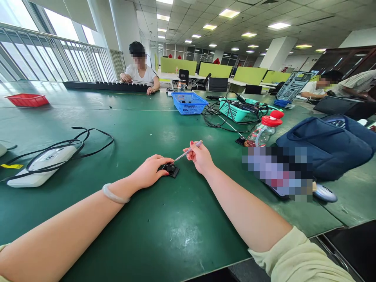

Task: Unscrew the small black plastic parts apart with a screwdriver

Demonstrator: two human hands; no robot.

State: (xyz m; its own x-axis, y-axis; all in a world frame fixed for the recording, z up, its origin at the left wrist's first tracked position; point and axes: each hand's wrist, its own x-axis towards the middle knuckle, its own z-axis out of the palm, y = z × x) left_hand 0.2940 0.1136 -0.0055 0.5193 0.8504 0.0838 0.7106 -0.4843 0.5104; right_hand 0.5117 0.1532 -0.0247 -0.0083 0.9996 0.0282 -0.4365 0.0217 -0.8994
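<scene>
A small black square part (170, 170) lies on the green table, with some fittings raised on its top. My left hand (152, 170), with a pale bangle at the wrist, grips it from the left between thumb and fingers. Held like a pen in my right hand (199, 157) is a slim silver screwdriver (188, 150). Its thin tip points down and left and meets the top of the black part, close to my left fingertips. The exact point of contact is too small to make out.
Left are a white device with a black strap (47, 164) and a red tray (27, 100). Ahead stand a blue basket (189, 105) and a teal basket (239, 113) with cables. A red-lidded bottle (263, 131) and navy bag (326, 145) sit right. A person (141, 72) sits opposite.
</scene>
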